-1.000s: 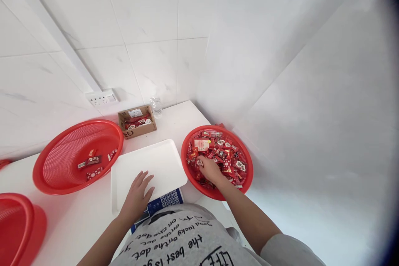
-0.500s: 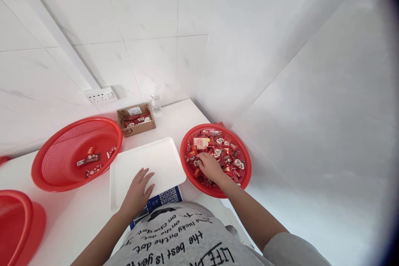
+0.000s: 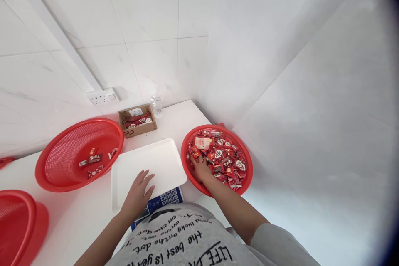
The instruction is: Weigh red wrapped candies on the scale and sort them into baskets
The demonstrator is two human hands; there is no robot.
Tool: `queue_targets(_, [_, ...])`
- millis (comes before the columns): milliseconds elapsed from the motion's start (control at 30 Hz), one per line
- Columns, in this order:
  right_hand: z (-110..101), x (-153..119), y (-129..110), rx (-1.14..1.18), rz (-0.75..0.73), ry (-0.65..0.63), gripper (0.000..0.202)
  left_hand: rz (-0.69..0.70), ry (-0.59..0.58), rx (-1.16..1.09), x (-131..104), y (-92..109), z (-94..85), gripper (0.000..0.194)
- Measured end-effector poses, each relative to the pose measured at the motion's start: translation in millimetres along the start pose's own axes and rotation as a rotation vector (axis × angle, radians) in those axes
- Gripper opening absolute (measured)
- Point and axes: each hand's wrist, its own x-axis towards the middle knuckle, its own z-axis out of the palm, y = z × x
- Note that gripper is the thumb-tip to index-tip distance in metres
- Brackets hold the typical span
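My left hand (image 3: 140, 189) is over the near part of a white tray (image 3: 156, 153), fingers spread and holding nothing; I cannot tell whether it touches. Under the tray's near edge shows a blue scale (image 3: 168, 198) with a number keypad. To the right, a round red basket (image 3: 249, 174) holds many small wrapped packets (image 3: 218, 153), mostly red with some white labels. My right hand (image 3: 202, 170) reaches into its left side, fingers apart and touching the packets. Its fingertips are partly hidden among them.
Left of the tray stands a larger red basket (image 3: 59, 158) with several packets at its bottom. Another red basket (image 3: 18, 224) is at the lower left. A cardboard box (image 3: 139, 131) of packets and a clear plastic bottle (image 3: 156, 106) stand near the tiled wall.
Inside the basket, my right hand has shifted left and slightly nearer me, and its fingers have spread. My left hand has stayed almost still over the tray.
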Motion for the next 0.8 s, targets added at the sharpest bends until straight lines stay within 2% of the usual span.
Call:
queue_targets(100, [0,2,2,0.008,0.035,0.092,0.051,0.007,-0.004,-0.001,1,3,0.8,0.036])
queue_targets(167, [-2,2,3,0.053,-0.006,0.128,0.044,0.014,-0.011,0.003,1,5,0.9,0.036])
queue_targets(333, [-12,5,10,0.214,-0.093,0.131,0.034,0.006,-0.009,0.01,-2,3,-0.5,0.035])
queue_targets(500, [-25,3,20,0.374,-0.198,0.118,0.036,-0.008,0.029,0.002,-4,-2,-2.7,0.034])
queue_targets(667, [-50,-7,31,0.79,-0.232,0.093,0.025,-0.015,0.049,0.007,-3,-5,-0.1,0.034])
queue_targets(800, [-78,-19,46,0.996,-0.178,0.207,0.021,0.004,0.067,0.013,1,-6,4.6,0.034])
